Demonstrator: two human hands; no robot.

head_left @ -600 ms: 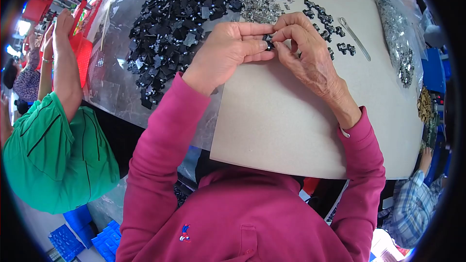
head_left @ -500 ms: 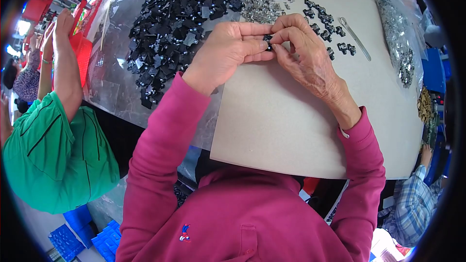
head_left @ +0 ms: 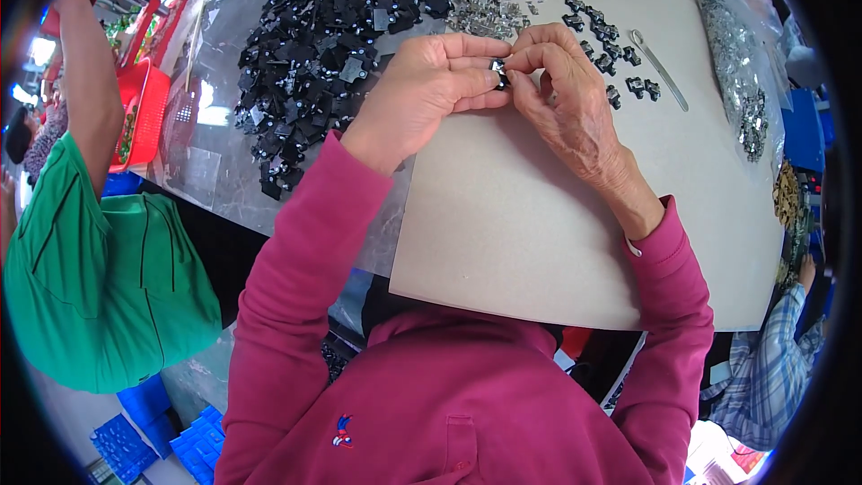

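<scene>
Between my two hands, above the beige board (head_left: 503, 216), is a small black part (head_left: 500, 74) with a shiny metal bit on it. My left hand (head_left: 435, 85) pinches it between thumb and fingers. My right hand (head_left: 561, 81) has its thumb and fingertips closed at the part's right edge; whether they also hold a tiny metal piece is hidden. Left of my hands spreads a large heap of flat black parts (head_left: 314, 63). Just beyond them lies a pile of small silver metal clips (head_left: 494, 0). Several black pieces with metal fitted (head_left: 603, 31) lie to the right.
A metal pin-like tool with a looped end (head_left: 660, 72) lies right of the fitted pieces. A clear plastic bag of metal parts (head_left: 741, 81) rests along the right edge. At left, a person in green (head_left: 117, 278) reaches past a red basket (head_left: 148, 117). Another person's plaid sleeve (head_left: 763, 386) shows at right.
My hands have barely shifted; the part between them has turned slightly, showing more shiny metal. The person in green has moved their arm up and away from the red basket.
</scene>
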